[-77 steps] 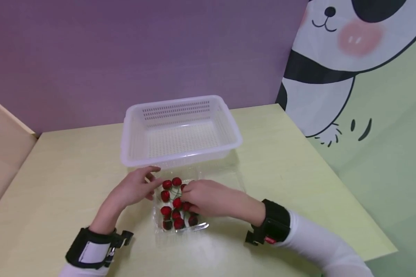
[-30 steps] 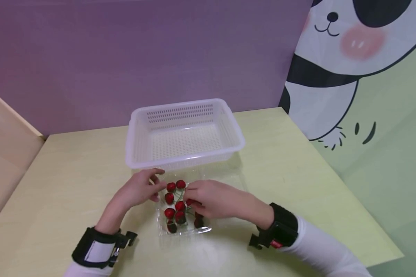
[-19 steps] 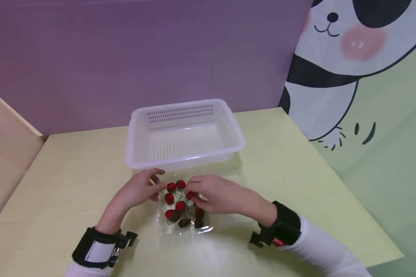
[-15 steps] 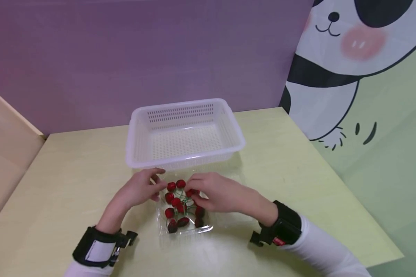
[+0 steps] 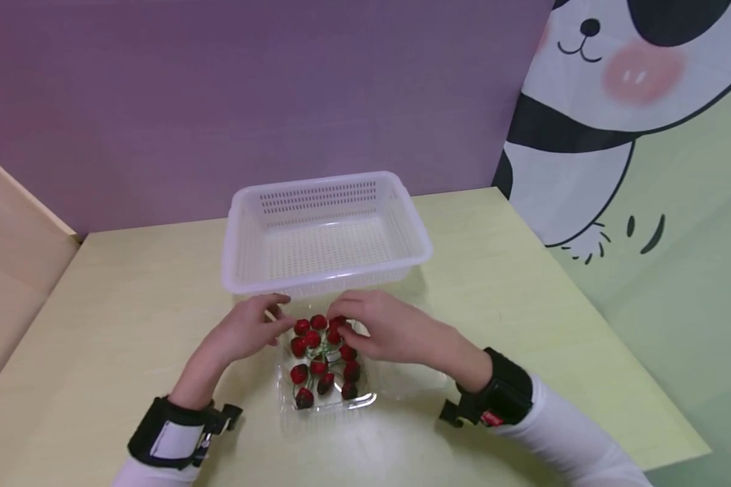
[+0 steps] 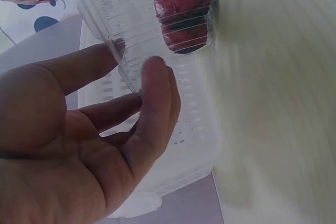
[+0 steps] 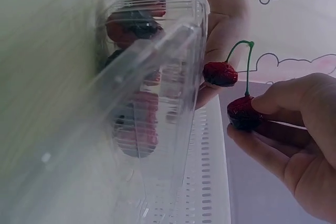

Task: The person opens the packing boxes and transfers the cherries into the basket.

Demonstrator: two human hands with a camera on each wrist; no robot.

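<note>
A clear plastic box [image 5: 361, 402] with several red cherries [image 5: 304, 398] on green stems lies before me on the table. My left hand [image 5: 250, 331] holds its left rim; in the left wrist view the thumb and fingers sit on either side of the thin wall [image 6: 113, 24]. My right hand [image 5: 390, 328] pinches a dark red cherry [image 7: 244, 113] between thumb and fingers. A green stem joins that cherry to a second cherry [image 7: 220, 73], which hangs free above the box in the right wrist view. Part of the box's far right is hidden behind the right hand.
Behind the box stands a white perforated basket [image 5: 325, 277], with nothing in it. The box's clear lid [image 5: 414, 382] lies folded out to the right. A purple wall [image 5: 250, 101] rises at the table's back edge.
My right hand has moved slightly away from me and up, drawing a cherry pair out from among the others. Cherries in the box have shifted about. The left hand stays at the rim.
</note>
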